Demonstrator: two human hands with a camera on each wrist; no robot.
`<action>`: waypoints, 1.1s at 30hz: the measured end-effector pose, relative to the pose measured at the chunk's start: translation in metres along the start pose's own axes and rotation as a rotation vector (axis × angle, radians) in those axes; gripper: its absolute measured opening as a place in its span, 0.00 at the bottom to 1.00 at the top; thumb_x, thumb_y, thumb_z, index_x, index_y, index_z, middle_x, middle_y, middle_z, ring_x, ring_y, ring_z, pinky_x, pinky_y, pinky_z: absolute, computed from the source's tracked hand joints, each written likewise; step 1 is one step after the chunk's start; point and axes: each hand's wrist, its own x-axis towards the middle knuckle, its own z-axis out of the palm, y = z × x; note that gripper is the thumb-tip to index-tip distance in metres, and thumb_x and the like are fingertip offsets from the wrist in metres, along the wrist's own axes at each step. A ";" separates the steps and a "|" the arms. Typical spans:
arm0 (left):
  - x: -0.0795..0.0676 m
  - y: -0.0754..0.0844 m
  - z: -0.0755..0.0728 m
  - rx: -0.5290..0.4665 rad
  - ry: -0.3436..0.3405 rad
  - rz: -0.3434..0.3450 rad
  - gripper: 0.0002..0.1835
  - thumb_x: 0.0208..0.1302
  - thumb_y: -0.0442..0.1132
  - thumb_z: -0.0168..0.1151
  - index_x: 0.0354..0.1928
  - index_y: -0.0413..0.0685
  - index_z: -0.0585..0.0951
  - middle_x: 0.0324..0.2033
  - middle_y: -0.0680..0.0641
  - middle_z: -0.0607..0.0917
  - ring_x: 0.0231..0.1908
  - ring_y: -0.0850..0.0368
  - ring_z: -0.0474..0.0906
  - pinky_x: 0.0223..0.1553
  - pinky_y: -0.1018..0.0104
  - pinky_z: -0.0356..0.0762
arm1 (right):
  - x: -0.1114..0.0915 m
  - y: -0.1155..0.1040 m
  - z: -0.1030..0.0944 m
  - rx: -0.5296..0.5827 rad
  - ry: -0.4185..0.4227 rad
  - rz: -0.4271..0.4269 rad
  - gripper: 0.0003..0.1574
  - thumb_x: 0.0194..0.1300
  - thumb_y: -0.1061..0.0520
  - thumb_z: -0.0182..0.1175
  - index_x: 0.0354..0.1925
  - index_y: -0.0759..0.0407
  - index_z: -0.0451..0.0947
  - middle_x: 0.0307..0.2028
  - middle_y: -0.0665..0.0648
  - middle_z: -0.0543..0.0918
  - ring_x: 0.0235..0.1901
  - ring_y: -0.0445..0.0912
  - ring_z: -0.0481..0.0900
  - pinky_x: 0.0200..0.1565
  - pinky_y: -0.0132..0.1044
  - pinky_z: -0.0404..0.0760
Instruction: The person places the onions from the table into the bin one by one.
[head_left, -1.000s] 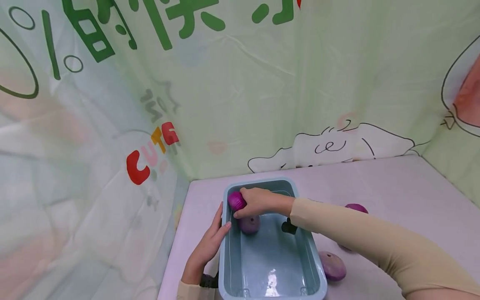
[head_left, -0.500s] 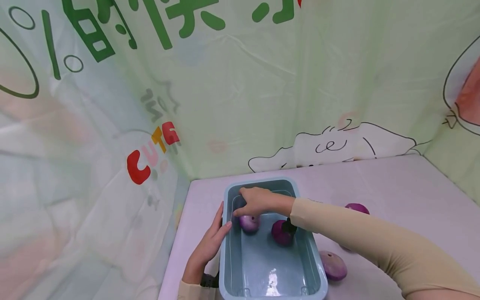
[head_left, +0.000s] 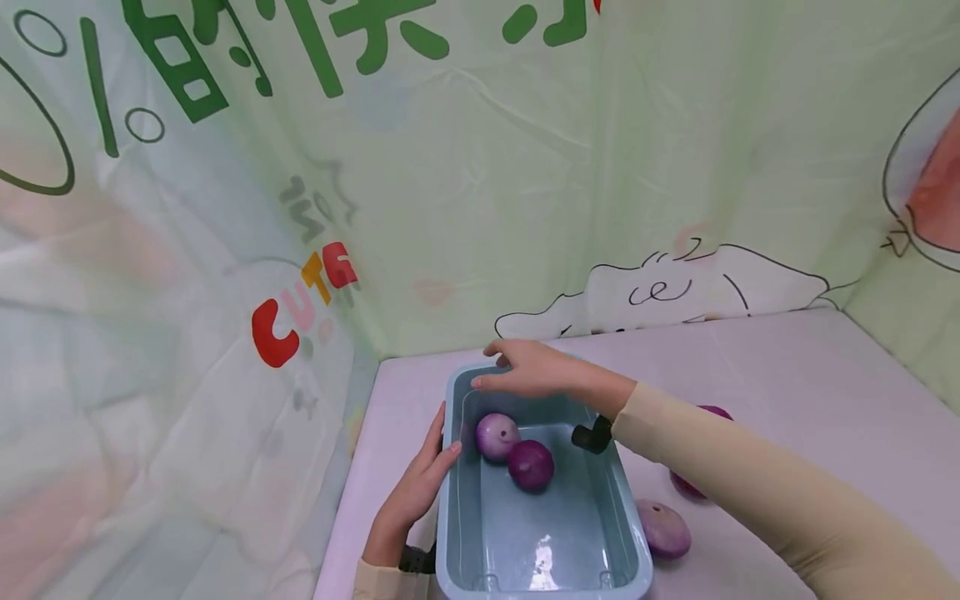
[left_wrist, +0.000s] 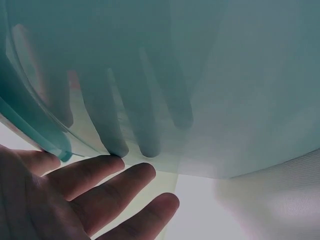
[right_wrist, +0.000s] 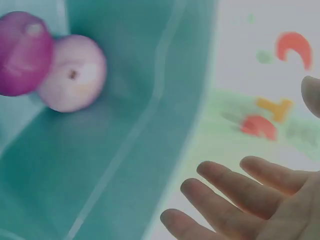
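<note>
Two red onions lie side by side on the floor of a light blue plastic bin (head_left: 643, 542), toward its far left part. One is a pale onion (head_left: 497, 437) with a dark spot; the other is a deep purple onion (head_left: 531, 465). My right hand (head_left: 536, 371) hovers over the bin's far end, fingers spread and holding nothing. In the right wrist view, that hand's fingers (right_wrist: 220, 205) extend beyond the rim. My left hand (head_left: 416, 487) rests along the bin's left side, thumb at the rim. Straight fingers (left_wrist: 110, 200) lie by the outer wall in the left wrist view.
To the right of the bin, a pale onion (head_left: 663, 529) sits on the white tabletop (head_left: 810, 417). Another onion (head_left: 686, 487) and a farther onion (head_left: 716, 412) are partly hidden by the right sleeve (head_left: 742, 475). Printed curtains (head_left: 480, 208) enclose the table's back and sides.
My right hand has let go of the purple onion it held in the far left corner. The onion has rolled beside the pale one, and the hand has risen away. The left hand stays put.
</note>
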 end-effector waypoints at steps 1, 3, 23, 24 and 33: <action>0.000 0.000 0.001 0.000 0.002 0.005 0.38 0.84 0.47 0.46 0.84 0.65 0.40 0.82 0.49 0.45 0.76 0.41 0.52 0.66 0.36 0.62 | -0.005 0.000 -0.008 0.031 0.013 0.001 0.49 0.69 0.31 0.62 0.73 0.60 0.67 0.65 0.64 0.78 0.64 0.57 0.76 0.60 0.55 0.77; 0.001 0.000 0.001 0.002 0.008 0.014 0.38 0.84 0.46 0.46 0.85 0.65 0.40 0.82 0.49 0.45 0.76 0.42 0.51 0.67 0.35 0.61 | -0.016 0.000 -0.023 0.099 0.038 -0.001 0.48 0.71 0.32 0.62 0.74 0.59 0.67 0.64 0.63 0.78 0.64 0.58 0.76 0.60 0.55 0.77; 0.000 0.002 0.002 0.003 0.006 0.014 0.38 0.84 0.47 0.46 0.85 0.66 0.40 0.82 0.52 0.44 0.78 0.45 0.46 0.68 0.34 0.55 | -0.132 0.077 -0.087 0.153 0.324 0.121 0.42 0.79 0.36 0.54 0.75 0.61 0.65 0.66 0.68 0.76 0.67 0.64 0.70 0.64 0.68 0.67; 0.000 0.002 0.002 0.002 0.005 0.014 0.38 0.84 0.48 0.46 0.84 0.66 0.40 0.82 0.53 0.44 0.78 0.46 0.46 0.68 0.34 0.55 | -0.136 0.083 -0.085 0.140 0.326 0.129 0.42 0.79 0.36 0.54 0.75 0.63 0.65 0.66 0.69 0.76 0.67 0.65 0.70 0.64 0.67 0.67; -0.001 0.002 0.002 -0.010 0.010 0.002 0.38 0.83 0.49 0.47 0.84 0.68 0.40 0.82 0.54 0.45 0.77 0.47 0.47 0.69 0.35 0.55 | -0.157 0.137 -0.062 -0.039 0.283 0.235 0.48 0.80 0.35 0.51 0.74 0.72 0.62 0.67 0.80 0.68 0.65 0.76 0.66 0.57 0.74 0.70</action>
